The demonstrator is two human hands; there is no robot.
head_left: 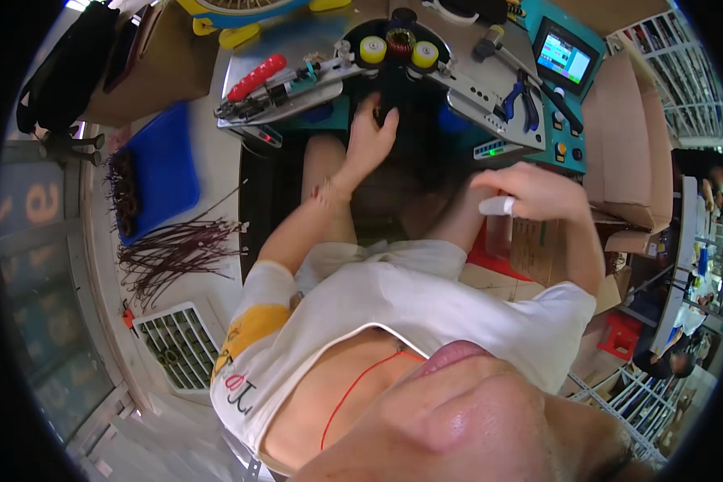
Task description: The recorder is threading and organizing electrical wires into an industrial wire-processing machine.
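Note:
My left hand [369,143] reaches up in front of the machine, below its rollers. Thumb and forefinger curl around a small dark thing that I cannot make out against the dark gap. On the right, over my thigh, hovers my right hand [530,191], its fingers apart and pointing left, holding nothing visible. A white finger cover [498,206] sits on one finger. Ahead of both hands, a copper-wound ring coil [400,44] rests between two yellow rollers [373,50] on the winding machine.
A red-handled tool [257,78] lies on the left metal plate; blue pliers [512,98] lie on the right one, near a screen [565,55]. Left are a blue tray [159,173] and many dark wire pieces [181,253]. A cardboard box [628,145] stands right.

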